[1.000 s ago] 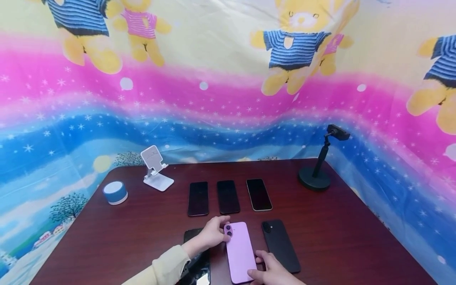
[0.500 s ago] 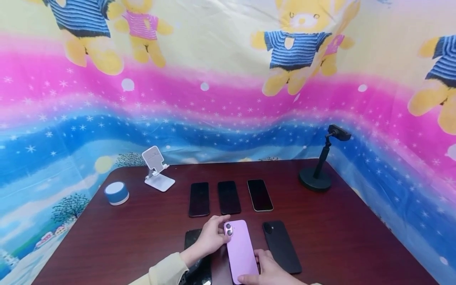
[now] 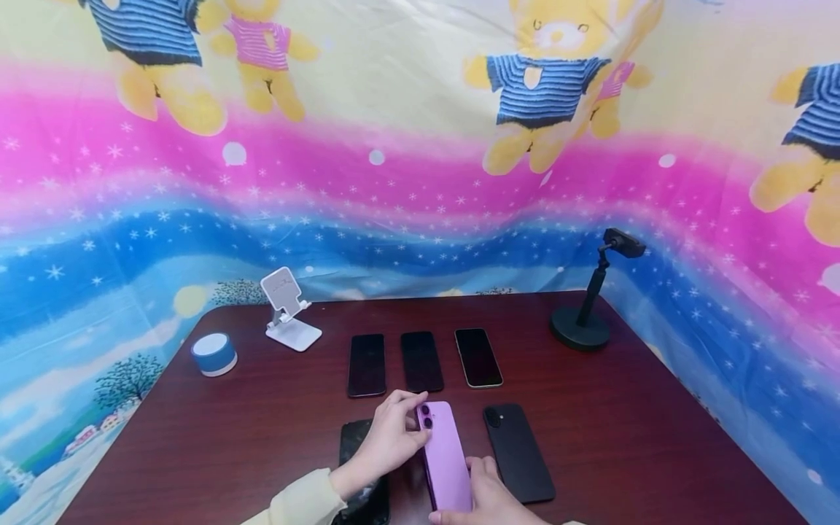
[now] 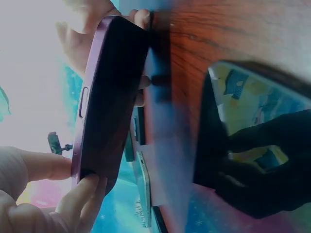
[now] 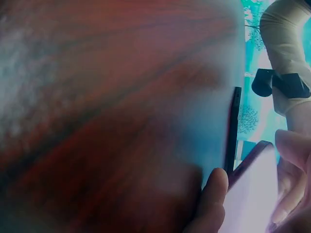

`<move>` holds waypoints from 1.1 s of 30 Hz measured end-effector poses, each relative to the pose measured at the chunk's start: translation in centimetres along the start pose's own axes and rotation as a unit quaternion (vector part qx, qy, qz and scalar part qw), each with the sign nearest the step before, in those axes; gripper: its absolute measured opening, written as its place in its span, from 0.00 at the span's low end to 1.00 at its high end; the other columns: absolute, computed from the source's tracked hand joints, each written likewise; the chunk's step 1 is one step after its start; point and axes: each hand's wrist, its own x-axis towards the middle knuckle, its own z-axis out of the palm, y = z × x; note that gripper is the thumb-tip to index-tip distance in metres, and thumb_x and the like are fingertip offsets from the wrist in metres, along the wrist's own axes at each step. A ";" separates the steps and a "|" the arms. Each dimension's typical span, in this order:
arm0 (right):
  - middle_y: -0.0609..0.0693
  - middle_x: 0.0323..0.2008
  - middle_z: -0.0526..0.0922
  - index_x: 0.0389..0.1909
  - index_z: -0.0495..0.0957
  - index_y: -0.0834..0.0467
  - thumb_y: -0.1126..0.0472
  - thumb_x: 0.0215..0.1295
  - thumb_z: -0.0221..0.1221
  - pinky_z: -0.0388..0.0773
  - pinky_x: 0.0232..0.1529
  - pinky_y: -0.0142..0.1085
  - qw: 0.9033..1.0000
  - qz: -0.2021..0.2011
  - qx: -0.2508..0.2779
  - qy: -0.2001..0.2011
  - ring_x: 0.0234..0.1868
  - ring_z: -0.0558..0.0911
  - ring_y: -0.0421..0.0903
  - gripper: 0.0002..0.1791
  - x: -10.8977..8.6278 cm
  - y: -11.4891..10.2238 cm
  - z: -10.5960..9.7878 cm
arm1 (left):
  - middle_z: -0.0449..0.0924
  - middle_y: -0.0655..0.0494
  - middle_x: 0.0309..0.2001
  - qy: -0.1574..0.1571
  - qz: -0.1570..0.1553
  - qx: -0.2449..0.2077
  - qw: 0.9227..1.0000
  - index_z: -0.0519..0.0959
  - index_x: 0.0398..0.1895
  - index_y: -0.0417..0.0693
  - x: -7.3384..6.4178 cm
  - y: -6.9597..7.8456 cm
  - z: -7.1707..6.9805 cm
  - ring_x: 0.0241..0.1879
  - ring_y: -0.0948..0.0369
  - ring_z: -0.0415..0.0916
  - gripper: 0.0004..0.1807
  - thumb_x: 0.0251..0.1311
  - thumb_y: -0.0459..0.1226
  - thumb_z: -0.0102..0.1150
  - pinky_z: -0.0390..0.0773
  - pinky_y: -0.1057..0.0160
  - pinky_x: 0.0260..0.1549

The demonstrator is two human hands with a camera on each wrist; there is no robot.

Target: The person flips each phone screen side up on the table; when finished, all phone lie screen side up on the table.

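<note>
Both hands hold a pink smartphone [image 3: 451, 459], its camera back facing up. My left hand [image 3: 389, 436] pinches its upper left corner by the lenses, thumb on the back and fingers beneath. At the lower right edge, my right hand [image 3: 491, 497] grips it with the thumb near the bottom end. The phone tilts, left edge raised; the left wrist view shows its dark screen [image 4: 112, 92] and side buttons. Under my left forearm lies a glossy black smartphone [image 3: 372, 502], partly hidden. A matte black smartphone [image 3: 523, 456] rests back up beside my right hand.
Farther back, a black phone [image 3: 367, 364], a second black phone [image 3: 422, 362] and a light-rimmed phone [image 3: 479, 357] lie in a row. A white phone stand [image 3: 293, 334] and a blue-white cylinder [image 3: 214, 354] stand left. A black camera stand [image 3: 580, 329] stands at right.
The pink phone has gone from lying nearly flat to tilting, its left edge raised. My right thumb has shifted left across its bottom end. The other phones have stayed put.
</note>
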 end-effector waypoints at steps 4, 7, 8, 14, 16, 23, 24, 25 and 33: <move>0.60 0.45 0.68 0.56 0.64 0.77 0.48 0.47 0.70 0.76 0.44 0.37 1.000 -0.020 -0.007 0.012 0.46 0.73 0.53 0.46 0.0 0.3 0.2 | 0.76 0.44 0.46 0.005 0.015 -0.026 1.000 0.77 0.55 0.33 -0.1 0.3 0.0 0.28 0.65 0.80 0.29 0.44 0.27 0.69 0.78 0.74 0.28; 0.59 0.44 0.69 0.54 0.64 0.77 0.49 0.47 0.69 0.76 0.43 0.35 0.998 -0.043 -0.022 0.029 0.44 0.74 0.50 0.44 -0.1 0.5 0.4 | 0.74 0.39 0.48 0.000 0.024 -0.087 0.996 0.74 0.58 0.32 -0.2 0.1 0.2 0.30 0.61 0.82 0.31 0.45 0.25 0.69 0.80 0.74 0.30; 0.58 0.43 0.70 0.54 0.65 0.77 0.48 0.47 0.69 0.76 0.43 0.35 0.998 -0.050 -0.027 0.034 0.43 0.74 0.49 0.44 -0.2 0.6 0.4 | 0.74 0.37 0.49 -0.004 0.024 -0.113 0.993 0.73 0.59 0.31 -0.3 0.0 0.3 0.30 0.59 0.83 0.32 0.45 0.24 0.68 0.81 0.73 0.31; 0.56 0.44 0.70 0.54 0.65 0.76 0.49 0.48 0.69 0.76 0.43 0.33 0.995 -0.089 -0.036 0.034 0.44 0.74 0.46 0.42 -0.3 1.1 0.1 | 0.73 0.29 0.55 -0.050 -0.019 -0.255 0.966 0.64 0.65 0.28 -0.6 -1.0 0.4 0.37 0.62 0.83 0.38 0.50 0.27 0.68 0.82 0.68 0.39; 0.56 0.45 0.70 0.54 0.65 0.76 0.50 0.49 0.69 0.76 0.43 0.33 0.995 -0.096 -0.031 0.026 0.45 0.74 0.45 0.42 -0.2 1.1 0.0 | 0.75 0.30 0.53 -0.068 -0.035 -0.270 0.960 0.64 0.65 0.29 -0.6 -1.3 0.3 0.38 0.65 0.82 0.37 0.52 0.30 0.68 0.81 0.69 0.39; 0.56 0.43 0.69 0.53 0.63 0.78 0.60 0.50 0.69 0.77 0.34 0.28 0.990 -0.120 0.077 -0.020 0.35 0.73 0.32 0.37 -0.1 1.0 -0.7 | 0.73 0.31 0.56 -0.120 -0.008 -0.300 0.946 0.64 0.67 0.32 -0.5 -2.2 0.2 0.43 0.69 0.80 0.34 0.58 0.33 0.64 0.80 0.70 0.42; 0.56 0.43 0.69 0.54 0.62 0.78 0.62 0.50 0.69 0.77 0.32 0.27 0.987 -0.121 0.102 -0.032 0.33 0.72 0.30 0.37 -0.1 0.9 -0.8 | 0.73 0.31 0.57 -0.125 0.001 -0.302 0.945 0.63 0.67 0.32 -0.5 -2.4 0.2 0.44 0.69 0.80 0.34 0.59 0.33 0.63 0.80 0.70 0.43; 0.56 0.43 0.68 0.54 0.61 0.79 0.63 0.50 0.69 0.78 0.31 0.27 0.984 -0.122 0.121 -0.042 0.31 0.72 0.29 0.37 0.0 0.8 -0.8 | 0.73 0.30 0.57 -0.129 0.008 -0.303 0.944 0.63 0.68 0.33 -0.5 -2.5 0.3 0.45 0.69 0.80 0.33 0.60 0.33 0.62 0.79 0.70 0.44; 0.55 0.45 0.68 0.57 0.58 0.81 0.67 0.53 0.67 0.79 0.32 0.28 0.971 -0.127 0.175 -0.101 0.27 0.74 0.30 0.37 0.3 1.0 -1.2 | 0.63 0.35 0.66 -0.156 0.047 -0.315 0.935 0.60 0.69 0.39 -0.7 -3.5 0.2 0.54 0.66 0.75 0.29 0.66 0.34 0.55 0.77 0.67 0.51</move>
